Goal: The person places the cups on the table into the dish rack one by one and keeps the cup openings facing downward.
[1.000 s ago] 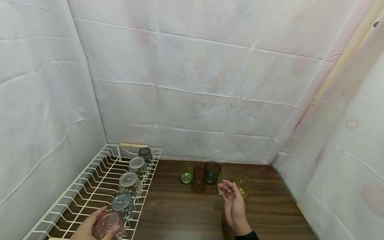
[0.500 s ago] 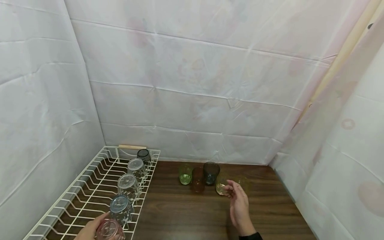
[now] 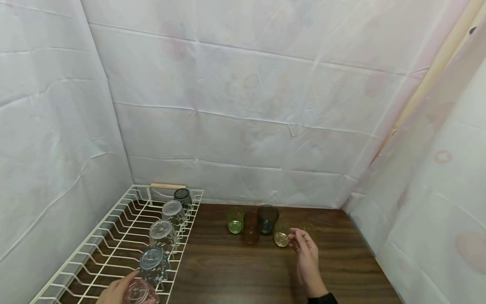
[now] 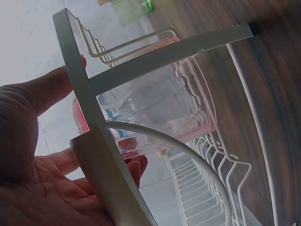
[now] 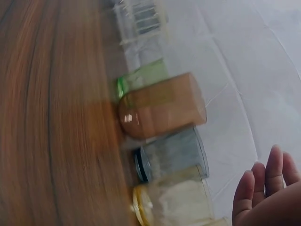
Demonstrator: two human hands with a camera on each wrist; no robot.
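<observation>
At the near end of the white wire dish rack, my left hand holds an upside-down pink glass. In the left wrist view the thumb and fingers reach around the pink glass, partly hidden by the rack's frame and wooden handle. Above the table my right hand hangs with loosely bent fingers beside a pale yellow glass, holding nothing. In the right wrist view its fingers stand apart from that yellow glass. A second yellowish glass shows faintly behind the hand.
Upside-down in a row along the rack's right side stand a blue glass, two clear glasses and a dark glass. Green, brown and dark grey glasses stand upright near the white cloth wall.
My right hand has moved slightly right and nearer to me, its fingers drawing together. My left hand has shifted a little lower in view with the pink glass.
</observation>
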